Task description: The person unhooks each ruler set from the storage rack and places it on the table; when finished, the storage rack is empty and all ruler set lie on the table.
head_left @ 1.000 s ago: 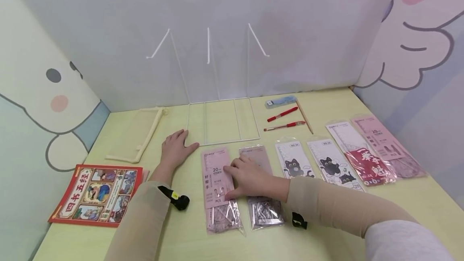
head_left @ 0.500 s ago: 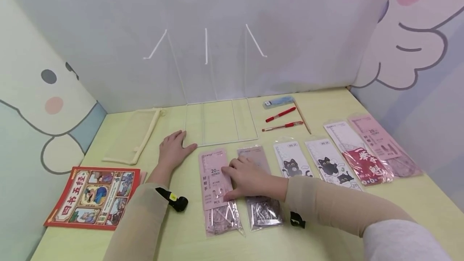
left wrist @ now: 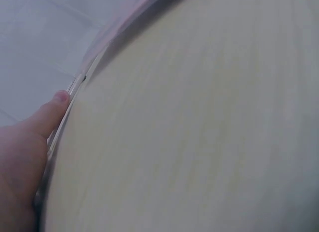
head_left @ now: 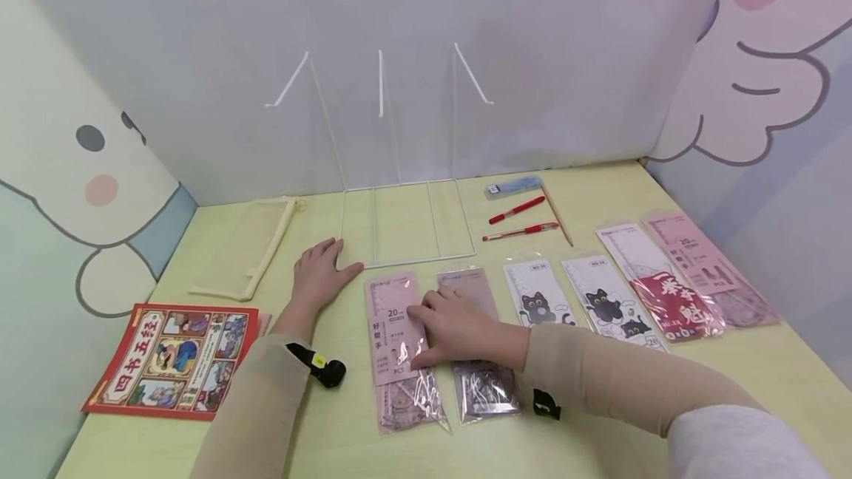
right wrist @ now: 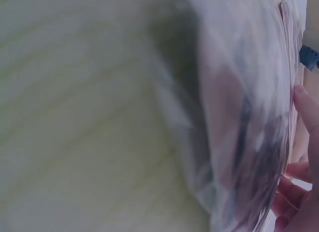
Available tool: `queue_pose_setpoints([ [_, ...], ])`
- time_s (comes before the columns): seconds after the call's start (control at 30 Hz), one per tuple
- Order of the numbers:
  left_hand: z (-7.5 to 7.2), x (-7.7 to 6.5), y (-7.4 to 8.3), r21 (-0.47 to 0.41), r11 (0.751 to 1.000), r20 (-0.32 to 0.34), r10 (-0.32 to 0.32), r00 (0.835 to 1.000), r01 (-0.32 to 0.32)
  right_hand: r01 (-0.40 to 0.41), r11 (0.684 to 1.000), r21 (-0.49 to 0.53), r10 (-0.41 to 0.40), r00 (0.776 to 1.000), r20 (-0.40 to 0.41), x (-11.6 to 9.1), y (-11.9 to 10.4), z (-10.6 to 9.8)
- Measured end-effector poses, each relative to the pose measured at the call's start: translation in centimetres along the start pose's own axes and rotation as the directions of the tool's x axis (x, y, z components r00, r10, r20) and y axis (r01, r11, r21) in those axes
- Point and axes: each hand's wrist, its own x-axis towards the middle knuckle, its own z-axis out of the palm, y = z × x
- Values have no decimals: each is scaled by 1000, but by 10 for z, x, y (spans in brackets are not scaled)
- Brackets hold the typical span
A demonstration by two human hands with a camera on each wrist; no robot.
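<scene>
My left hand (head_left: 321, 273) lies on the table at the near left corner of a white wire rack (head_left: 419, 258), its thumb stretched along the front wire. The rack's three prongs stick up at the back. My right hand (head_left: 461, 325) lies over a greyish-mauve ruler set in a clear bag (head_left: 489, 394), covering its middle. Its thumb and fingertips reach the right edge of a pink ruler set (head_left: 393, 316), marked 20 cm, lying just left. In the right wrist view, the fingers (right wrist: 301, 100) lie along the edge of a shiny clear bag (right wrist: 244, 122).
Two cat-print packs (head_left: 530, 290), a white-and-red pack (head_left: 672, 298) and another pink ruler set (head_left: 692, 257) lie to the right. Red pens (head_left: 522, 231), a wooden stick (head_left: 559, 216) and a blue packet (head_left: 515, 187) lie behind. At left are a mesh pouch (head_left: 276, 242) and red book (head_left: 176, 357).
The head view shifts slightly. Both hands and the packs hold the same places on the table.
</scene>
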Motion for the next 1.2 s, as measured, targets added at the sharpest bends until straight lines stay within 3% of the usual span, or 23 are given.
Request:
queue_pose_setpoints([
  [0.6, -1, 1, 1, -25, 1000, 8, -5, 1000, 5, 10, 1000, 12, -10, 1000, -26, 1, 1, 5],
  [0.77, -3, 3, 0, -46, 999, 23, -4, 1000, 6, -7, 995, 102, 8, 1000, -13, 0, 6, 2],
  [1.03, -16, 8, 0, -132, 991, 70, -23, 997, 32, -42, 963, 265, 58, 997, -53, -6, 42, -4],
  [1.2, -29, 8, 1, -180, 983, 101, -16, 995, 34, -88, 967, 240, 119, 986, -116, -12, 77, -7],
])
